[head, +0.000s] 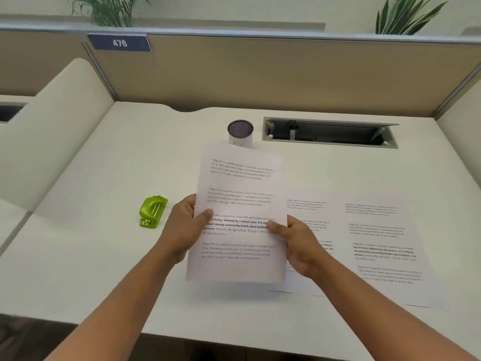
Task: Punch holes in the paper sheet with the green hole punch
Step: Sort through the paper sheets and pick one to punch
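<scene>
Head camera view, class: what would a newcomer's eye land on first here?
The printed paper sheet, held above the desk at centre, left hand and right hand gripping its side edges. Next, the green hole punch, untouched, lying left of the hands.

A white desk [104,157] stands against a tan partition [260,71] labelled 476, with plants [406,16] behind.

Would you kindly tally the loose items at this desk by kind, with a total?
Paper sheets: 3, one held by left hand and right hand, two lying flat
Green hole punch: 1
Cylindrical container: 1
Total: 5
</scene>
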Action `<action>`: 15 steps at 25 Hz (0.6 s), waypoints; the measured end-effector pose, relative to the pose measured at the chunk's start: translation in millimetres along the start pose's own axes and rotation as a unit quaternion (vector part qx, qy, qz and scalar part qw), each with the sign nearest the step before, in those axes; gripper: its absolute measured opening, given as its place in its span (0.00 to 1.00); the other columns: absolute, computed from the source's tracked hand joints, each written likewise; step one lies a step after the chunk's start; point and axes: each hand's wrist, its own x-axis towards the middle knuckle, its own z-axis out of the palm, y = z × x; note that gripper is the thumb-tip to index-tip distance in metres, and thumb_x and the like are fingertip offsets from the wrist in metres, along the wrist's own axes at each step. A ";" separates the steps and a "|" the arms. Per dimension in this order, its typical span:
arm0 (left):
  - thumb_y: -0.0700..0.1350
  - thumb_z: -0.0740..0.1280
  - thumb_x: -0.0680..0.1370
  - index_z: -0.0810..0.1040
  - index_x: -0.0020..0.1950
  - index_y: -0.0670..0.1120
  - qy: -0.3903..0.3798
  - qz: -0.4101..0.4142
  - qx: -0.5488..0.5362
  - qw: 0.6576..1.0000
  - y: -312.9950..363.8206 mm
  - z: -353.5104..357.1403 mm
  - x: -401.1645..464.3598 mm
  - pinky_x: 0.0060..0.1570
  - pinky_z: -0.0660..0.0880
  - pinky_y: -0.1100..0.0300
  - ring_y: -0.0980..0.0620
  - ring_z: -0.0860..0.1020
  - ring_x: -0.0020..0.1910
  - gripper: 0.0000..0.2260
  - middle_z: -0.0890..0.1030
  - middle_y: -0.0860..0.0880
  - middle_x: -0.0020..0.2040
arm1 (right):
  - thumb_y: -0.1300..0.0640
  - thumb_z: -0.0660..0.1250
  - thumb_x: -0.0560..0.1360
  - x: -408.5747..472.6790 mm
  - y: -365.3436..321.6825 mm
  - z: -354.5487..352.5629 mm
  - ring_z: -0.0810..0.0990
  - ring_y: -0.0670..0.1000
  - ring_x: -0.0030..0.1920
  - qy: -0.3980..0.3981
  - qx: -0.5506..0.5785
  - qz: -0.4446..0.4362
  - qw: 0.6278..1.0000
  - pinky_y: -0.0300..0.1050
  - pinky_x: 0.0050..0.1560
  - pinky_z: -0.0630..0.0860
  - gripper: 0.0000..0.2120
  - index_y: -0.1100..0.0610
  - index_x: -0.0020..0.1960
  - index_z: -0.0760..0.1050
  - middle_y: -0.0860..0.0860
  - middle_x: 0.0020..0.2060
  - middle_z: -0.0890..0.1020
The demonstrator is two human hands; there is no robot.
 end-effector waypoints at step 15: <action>0.55 0.66 0.80 0.67 0.75 0.47 -0.055 -0.018 0.355 0.933 -70.3 148.1 32.3 0.62 0.73 0.49 0.44 0.72 0.67 0.26 0.69 0.45 0.71 | 0.63 0.68 0.79 -41.1 -39.0 -162.9 0.87 0.61 0.49 0.210 -0.157 -0.059 0.963 0.64 0.54 0.82 0.06 0.59 0.53 0.82 0.57 0.49 0.88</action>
